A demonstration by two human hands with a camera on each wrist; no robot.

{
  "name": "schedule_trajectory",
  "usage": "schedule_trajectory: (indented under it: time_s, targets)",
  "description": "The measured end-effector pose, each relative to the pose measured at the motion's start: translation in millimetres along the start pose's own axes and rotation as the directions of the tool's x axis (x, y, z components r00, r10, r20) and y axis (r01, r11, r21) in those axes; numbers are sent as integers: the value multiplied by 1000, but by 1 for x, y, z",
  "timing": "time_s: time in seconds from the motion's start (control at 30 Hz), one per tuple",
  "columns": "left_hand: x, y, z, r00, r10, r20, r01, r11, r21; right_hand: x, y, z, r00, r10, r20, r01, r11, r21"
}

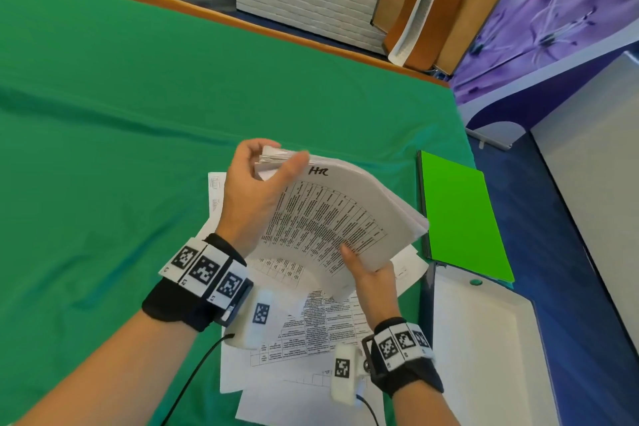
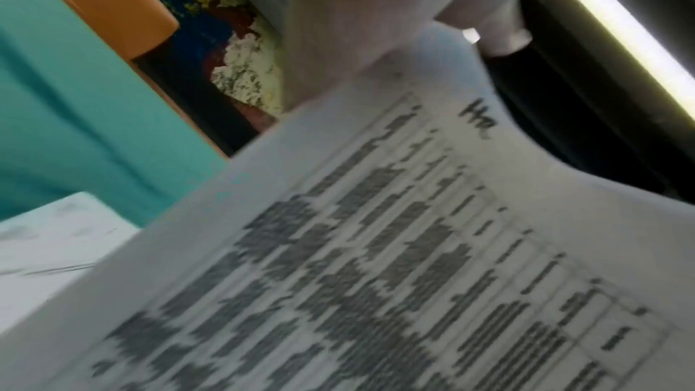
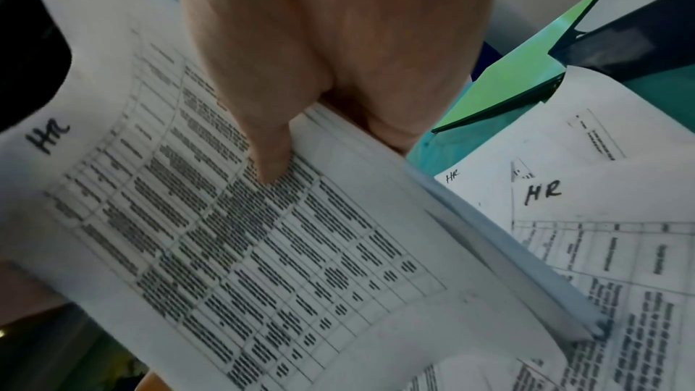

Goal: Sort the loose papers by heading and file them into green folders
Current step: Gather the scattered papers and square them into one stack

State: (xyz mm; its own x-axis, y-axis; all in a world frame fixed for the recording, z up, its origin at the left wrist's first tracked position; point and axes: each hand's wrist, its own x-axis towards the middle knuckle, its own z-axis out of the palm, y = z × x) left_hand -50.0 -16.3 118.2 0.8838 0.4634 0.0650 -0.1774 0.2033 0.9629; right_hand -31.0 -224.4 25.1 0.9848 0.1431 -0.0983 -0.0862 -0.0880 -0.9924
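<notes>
While both hands grip paper stack [image 1: 342,214], folder [image 1: 460,214] beside

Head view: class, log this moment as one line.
left hand: holds stack top | right hand: holds stack bottom | heading: HR | folder: closed

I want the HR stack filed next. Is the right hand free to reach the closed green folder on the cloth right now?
Probably not yet: the right hand grips the paper stack, though the green folder lies unobstructed just beyond.
</notes>
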Motion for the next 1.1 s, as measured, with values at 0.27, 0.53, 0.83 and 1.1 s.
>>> schedule_trajectory:
  time_s: [0.27, 0.53, 0.83, 1.1]
  targets:
    - [-11, -52, -15, 978, -192, 77, 183, 976, 117, 0, -10, 8, 999, -28, -36, 31, 997, 66]
    - [-1, -104, -6, 951, -309, -5, 294, 900, 322, 0, 20, 13, 995, 43, -91, -43, 999, -4]
    - [6, -106, -12, 922, -384, 48, 247, 679, 692, 9, 20, -44, 936, -31, -350, -28, 986, -162]
    - [38, -140, -103, 715, -411, -566, 620, -3, 785, -23, 80, -84, 880, 167, -445, -287, 933, -218]
